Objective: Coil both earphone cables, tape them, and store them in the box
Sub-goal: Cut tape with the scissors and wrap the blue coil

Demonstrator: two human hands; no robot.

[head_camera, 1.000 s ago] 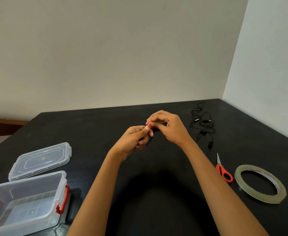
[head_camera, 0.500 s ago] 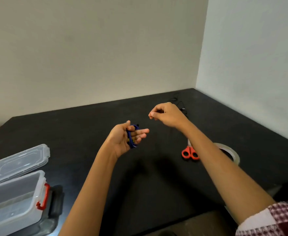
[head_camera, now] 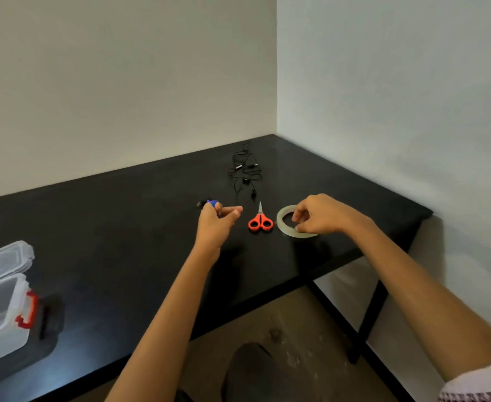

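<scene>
You have two sets of earphones in view. One is a blue earphone cable [head_camera: 213,203] bunched in your left hand [head_camera: 214,227], just left of the frame's centre. The other is a black earphone cable [head_camera: 244,173] lying loose and uncoiled on the black table [head_camera: 116,227], above centre toward the far corner. There is one pair of scissors [head_camera: 260,220] with orange handles, flat on the table at centre with the blades pointing away from you. It sits between your two hands, touching neither. One tape roll [head_camera: 282,220], a clear ring, lies just right of the scissors. At the lower left edge of the frame stands one clear box [head_camera: 5,314] with a red latch [head_camera: 27,312] on its near end. Its one clear lid [head_camera: 5,258] lies just behind it. Your left arm reaches up from the bottom of the frame. That hand is held above the table with its back toward you, fingers curled round the blue coil and thumb stretched out to the right. Only a little blue shows above the knuckles. Your right arm comes in from the lower right, with a checked sleeve [head_camera: 483,382] showing at the corner. Your right hand [head_camera: 321,217] is palm down over the tape roll. Its fingers are bent and its fingertips [head_camera: 296,218] and thumb pinch the ring's right side. You cannot tell whether the roll is lifted off the table.
</scene>
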